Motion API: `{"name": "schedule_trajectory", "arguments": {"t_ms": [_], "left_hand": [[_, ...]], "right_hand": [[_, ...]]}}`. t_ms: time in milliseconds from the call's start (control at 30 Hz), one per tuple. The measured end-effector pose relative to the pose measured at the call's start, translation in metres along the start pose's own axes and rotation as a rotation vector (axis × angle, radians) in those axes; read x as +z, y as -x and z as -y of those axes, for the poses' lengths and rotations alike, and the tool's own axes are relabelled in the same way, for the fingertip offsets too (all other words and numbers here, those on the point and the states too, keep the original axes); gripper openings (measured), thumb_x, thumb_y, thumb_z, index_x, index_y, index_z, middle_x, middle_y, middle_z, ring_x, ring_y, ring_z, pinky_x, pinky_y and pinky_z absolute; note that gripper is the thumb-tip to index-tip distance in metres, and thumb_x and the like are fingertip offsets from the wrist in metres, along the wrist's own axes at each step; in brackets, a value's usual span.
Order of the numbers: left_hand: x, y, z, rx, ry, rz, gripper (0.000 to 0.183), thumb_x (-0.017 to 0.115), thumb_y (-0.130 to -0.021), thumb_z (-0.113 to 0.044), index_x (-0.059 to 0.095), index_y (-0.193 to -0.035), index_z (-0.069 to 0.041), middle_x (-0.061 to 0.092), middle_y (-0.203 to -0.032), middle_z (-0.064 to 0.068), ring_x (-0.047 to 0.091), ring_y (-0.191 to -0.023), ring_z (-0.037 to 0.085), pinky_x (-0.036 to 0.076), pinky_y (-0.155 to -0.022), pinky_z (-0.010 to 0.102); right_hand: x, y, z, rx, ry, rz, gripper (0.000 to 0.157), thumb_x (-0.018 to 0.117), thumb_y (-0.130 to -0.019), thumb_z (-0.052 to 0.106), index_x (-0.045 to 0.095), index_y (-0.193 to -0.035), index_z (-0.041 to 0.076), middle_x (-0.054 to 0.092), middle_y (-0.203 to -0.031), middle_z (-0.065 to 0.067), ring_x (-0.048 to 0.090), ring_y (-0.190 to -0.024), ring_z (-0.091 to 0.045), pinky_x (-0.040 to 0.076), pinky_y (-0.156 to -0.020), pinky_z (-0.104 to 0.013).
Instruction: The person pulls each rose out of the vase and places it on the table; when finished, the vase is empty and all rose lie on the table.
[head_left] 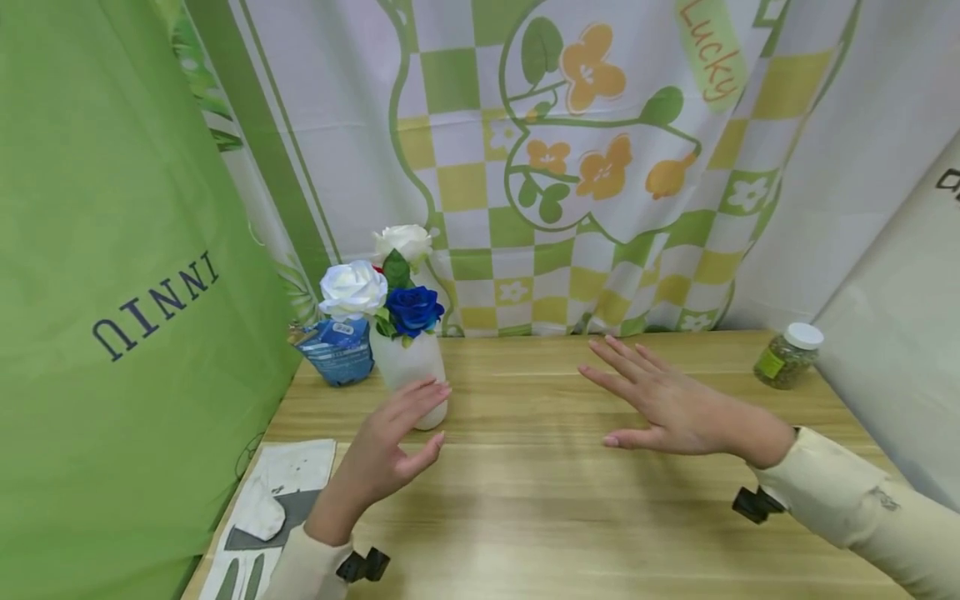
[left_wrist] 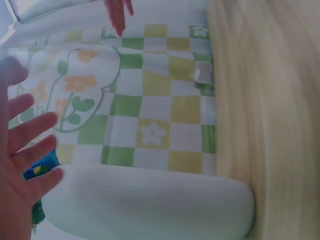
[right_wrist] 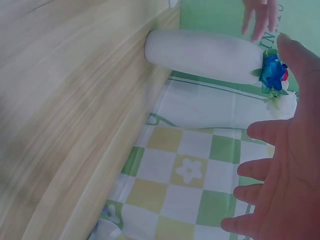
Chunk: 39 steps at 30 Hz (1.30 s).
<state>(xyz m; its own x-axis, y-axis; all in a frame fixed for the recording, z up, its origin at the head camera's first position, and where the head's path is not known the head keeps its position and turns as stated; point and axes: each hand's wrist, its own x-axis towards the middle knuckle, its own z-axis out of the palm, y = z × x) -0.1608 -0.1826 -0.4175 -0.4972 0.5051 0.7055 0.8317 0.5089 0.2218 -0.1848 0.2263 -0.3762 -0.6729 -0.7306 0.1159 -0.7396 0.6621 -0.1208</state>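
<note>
A white vase (head_left: 408,358) stands upright at the back left of the wooden table, with white roses (head_left: 354,290) and a blue rose (head_left: 415,310) in it. My left hand (head_left: 382,450) is beside the vase, its fingertips overlapping the lower part in the head view; I cannot tell whether they touch it. Its fingers are extended and grip nothing. Over the middle right of the table, my right hand (head_left: 667,408) has its fingers spread and holds nothing. The right wrist view shows the vase (right_wrist: 205,55) lengthwise, with the blue rose (right_wrist: 273,72) at its mouth.
Behind the vase sits a blue bag (head_left: 337,354). A jar with a white lid (head_left: 787,357) stands at the back right corner. White and grey cloth items (head_left: 258,508) lie at the left edge. Patterned curtain (head_left: 457,83) and green fabric (head_left: 112,208) border the table.
</note>
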Motion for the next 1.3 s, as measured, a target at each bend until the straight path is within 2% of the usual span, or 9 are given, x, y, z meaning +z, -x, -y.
{"name": "schedule_trajectory", "arguments": {"t_ms": [167, 267, 333, 467, 700, 867, 1033, 1167, 1300], "left_hand": [[0.001, 0.011, 0.008, 0.033, -0.023, -0.359, 0.028, 0.066, -0.089, -0.011, 0.071, -0.112, 0.005, 0.072, -0.113, 0.022, 0.063, -0.114, 0.041, 0.046, -0.111, 0.034], [-0.006, 0.016, 0.013, -0.108, -0.087, -0.552, 0.028, 0.067, -0.081, -0.005, 0.072, -0.107, 0.006, 0.073, -0.107, 0.023, 0.064, -0.109, 0.04, 0.046, -0.11, 0.028], [-0.011, 0.018, 0.016, -0.252, -0.097, -0.597, 0.033, 0.069, -0.08, -0.005, 0.071, -0.112, 0.005, 0.072, -0.111, 0.021, 0.063, -0.111, 0.039, 0.043, -0.11, 0.022], [-0.017, 0.017, 0.025, -0.485, -0.043, -0.53, 0.048, 0.074, -0.081, -0.006, 0.063, -0.127, 0.003, 0.066, -0.127, 0.021, 0.058, -0.122, 0.038, 0.04, -0.109, 0.022], [-0.019, 0.006, 0.039, -0.738, 0.2, -0.365, 0.071, 0.076, -0.087, -0.016, 0.042, -0.149, -0.004, 0.047, -0.152, 0.018, 0.041, -0.143, 0.033, 0.035, -0.115, 0.056], [-0.017, 0.001, 0.052, -0.84, 0.453, -0.362, 0.066, 0.06, -0.099, -0.019, 0.03, -0.156, -0.004, 0.038, -0.159, 0.015, 0.032, -0.15, 0.031, 0.026, -0.123, 0.053], [-0.015, 0.0, 0.06, -0.957, 0.682, -0.412, 0.057, 0.042, -0.108, -0.032, 0.029, -0.157, -0.007, 0.038, -0.159, 0.016, 0.033, -0.15, 0.028, 0.023, -0.126, 0.047], [-0.011, -0.004, 0.066, -0.964, 0.799, -0.423, 0.058, 0.042, -0.107, -0.037, 0.032, -0.156, -0.007, 0.035, -0.16, 0.018, 0.031, -0.151, 0.029, 0.019, -0.127, 0.046], [-0.009, -0.006, 0.071, -0.938, 0.822, -0.371, 0.059, 0.042, -0.107, -0.036, 0.029, -0.157, -0.008, 0.025, -0.165, 0.013, 0.022, -0.154, 0.029, 0.015, -0.128, 0.049]], "right_hand": [[-0.002, -0.009, 0.003, 0.028, -0.037, -0.017, 0.075, 0.055, -0.098, 0.055, 0.03, -0.158, 0.02, 0.006, -0.17, -0.011, 0.01, -0.156, -0.038, 0.025, -0.118, -0.063], [-0.005, -0.024, 0.007, 0.034, -0.07, -0.045, 0.07, 0.054, -0.099, 0.053, 0.034, -0.156, 0.018, 0.011, -0.169, -0.011, 0.016, -0.155, -0.039, 0.03, -0.117, -0.062], [-0.009, -0.035, 0.011, 0.032, -0.09, -0.063, 0.067, 0.054, -0.1, 0.052, 0.037, -0.155, 0.017, 0.02, -0.168, -0.01, 0.023, -0.153, -0.038, 0.033, -0.116, -0.06], [-0.014, -0.052, 0.019, 0.015, -0.126, -0.092, 0.061, 0.055, -0.1, 0.05, 0.047, -0.149, 0.014, 0.044, -0.156, -0.01, 0.045, -0.142, -0.032, 0.043, -0.111, -0.054], [-0.012, -0.078, 0.031, -0.037, -0.173, -0.099, 0.051, 0.055, -0.101, 0.047, 0.058, -0.14, 0.014, 0.06, -0.141, -0.007, 0.059, -0.129, -0.026, 0.049, -0.106, -0.048], [-0.014, -0.098, 0.038, -0.061, -0.213, -0.077, 0.048, 0.055, -0.102, 0.043, 0.059, -0.138, 0.011, 0.062, -0.139, -0.009, 0.06, -0.128, -0.027, 0.049, -0.107, -0.048], [-0.017, -0.115, 0.043, -0.052, -0.24, -0.038, 0.049, 0.052, -0.103, 0.044, 0.058, -0.139, 0.011, 0.062, -0.14, -0.009, 0.058, -0.13, -0.028, 0.047, -0.109, -0.049], [-0.015, -0.124, 0.046, -0.044, -0.249, -0.032, 0.048, 0.051, -0.103, 0.044, 0.058, -0.139, 0.012, 0.059, -0.144, -0.009, 0.054, -0.135, -0.028, 0.044, -0.112, -0.048], [-0.011, -0.136, 0.051, -0.035, -0.29, -0.066, 0.049, 0.051, -0.103, 0.044, 0.056, -0.141, 0.013, 0.049, -0.153, -0.01, 0.05, -0.139, -0.03, 0.042, -0.114, -0.049]]}}
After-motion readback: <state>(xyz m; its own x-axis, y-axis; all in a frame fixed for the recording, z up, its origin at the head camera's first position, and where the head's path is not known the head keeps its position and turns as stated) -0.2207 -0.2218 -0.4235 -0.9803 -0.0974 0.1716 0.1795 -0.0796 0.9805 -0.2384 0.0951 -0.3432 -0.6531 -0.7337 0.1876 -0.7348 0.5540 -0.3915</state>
